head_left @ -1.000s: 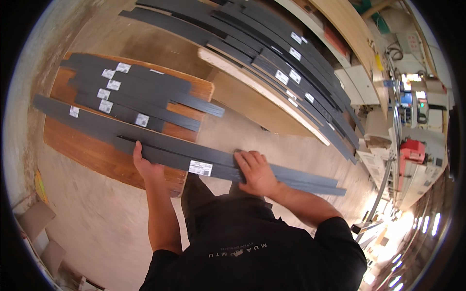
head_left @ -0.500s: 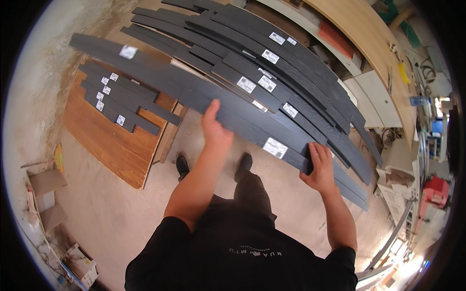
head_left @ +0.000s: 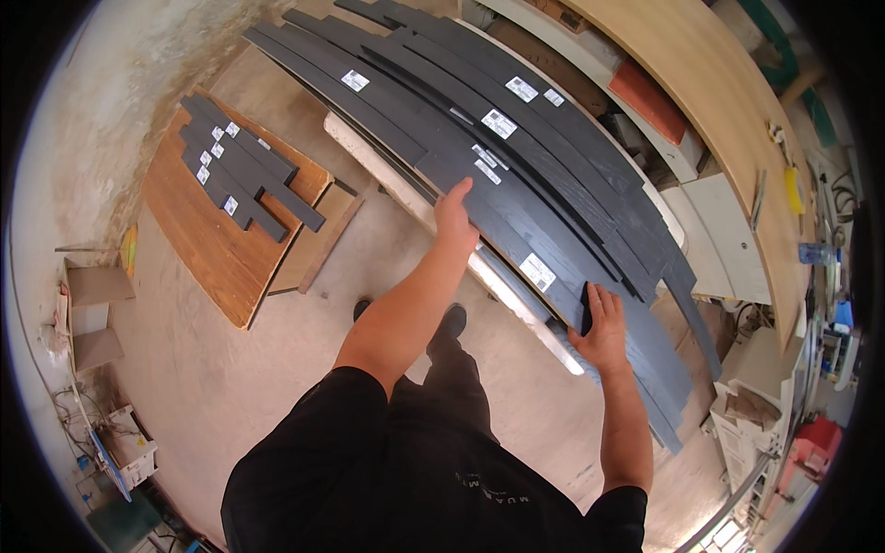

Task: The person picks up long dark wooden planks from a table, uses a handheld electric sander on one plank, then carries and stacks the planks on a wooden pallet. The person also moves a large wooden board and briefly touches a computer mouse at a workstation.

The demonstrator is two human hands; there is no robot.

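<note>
1. Two hands hold one dark board [head_left: 505,226] along the near side of the counter [head_left: 378,168], among other dark boards [head_left: 562,152]; whether it fully rests on them cannot be told.
2. The left hand [head_left: 452,221] is clamped on the board over the counter's near edge, thumb on the top face, remaining fingers hidden beneath.
3. The right hand [head_left: 604,332], farther right along the counter, is clamped on the same board, fingers over its face and thumb toward the near side.
4. Good handling here would likely mean holding the hands well apart, lining the board up with the counter's long edge, and slipping fingers clear before weight settles; pinched fingertips or a scuffed face seem the likeliest trouble.
5. The board looks long, narrow and charcoal, with a bluish sheen; a white label [head_left: 537,272] sits between the hands.
</note>
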